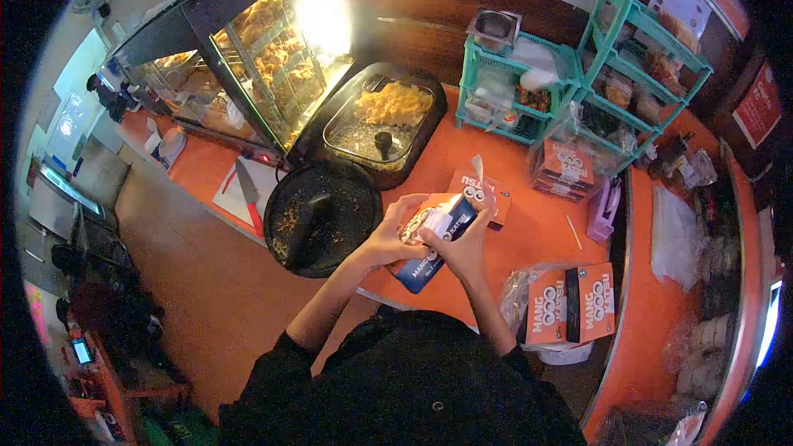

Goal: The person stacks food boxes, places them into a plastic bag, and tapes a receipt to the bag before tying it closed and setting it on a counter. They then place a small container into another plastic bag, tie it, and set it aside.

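Both my hands hold a printed cardboard food box (415, 274) in dark blue and orange, tilted above the counter. My left hand (384, 237) is wrapped round its left side. My right hand (467, 249) grips the right side, with the thumb lying across the box. A small white piece (437, 221) shows on the box between the hands; I cannot make out what it is. Just behind lies another orange box (500, 202) on the orange counter (537, 239), partly hidden by the held one.
Left are a round black pan (310, 244), a knife (245, 186) on a white board, and a tray of fried food (388, 107) beside a lit display case (256, 58). Teal racks (508, 87) stand behind. Orange boxes (570, 304) lie right, near a purple holder (605, 211).
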`<move>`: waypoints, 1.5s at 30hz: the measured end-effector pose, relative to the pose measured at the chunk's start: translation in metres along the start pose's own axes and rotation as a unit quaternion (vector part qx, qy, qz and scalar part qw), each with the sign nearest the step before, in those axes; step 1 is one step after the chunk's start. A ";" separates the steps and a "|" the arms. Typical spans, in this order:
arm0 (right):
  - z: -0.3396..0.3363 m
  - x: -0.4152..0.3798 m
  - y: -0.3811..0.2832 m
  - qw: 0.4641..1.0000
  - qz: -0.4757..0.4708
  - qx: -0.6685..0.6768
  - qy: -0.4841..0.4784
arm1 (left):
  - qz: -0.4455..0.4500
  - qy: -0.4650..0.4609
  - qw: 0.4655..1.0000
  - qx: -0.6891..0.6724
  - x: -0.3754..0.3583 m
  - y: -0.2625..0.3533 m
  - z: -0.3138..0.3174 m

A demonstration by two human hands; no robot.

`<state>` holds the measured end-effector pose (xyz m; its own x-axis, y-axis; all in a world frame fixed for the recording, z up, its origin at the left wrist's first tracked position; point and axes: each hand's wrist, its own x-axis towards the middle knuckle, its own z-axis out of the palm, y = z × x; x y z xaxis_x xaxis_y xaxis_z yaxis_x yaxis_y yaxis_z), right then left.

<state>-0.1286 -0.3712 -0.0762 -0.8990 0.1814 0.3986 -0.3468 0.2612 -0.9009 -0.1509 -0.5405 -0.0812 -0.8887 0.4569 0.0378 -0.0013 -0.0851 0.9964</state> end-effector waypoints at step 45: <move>-0.101 0.035 0.151 0.972 0.062 -0.178 0.143 | 0.049 -0.106 0.752 0.649 0.182 -0.117 0.013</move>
<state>-0.1854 -0.2292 -0.1809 -0.7988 0.4763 0.3675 -0.0793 0.5221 -0.8492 -0.3060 -0.4357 -0.1903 -0.7617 0.6479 -0.0102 0.6307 0.7450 0.2172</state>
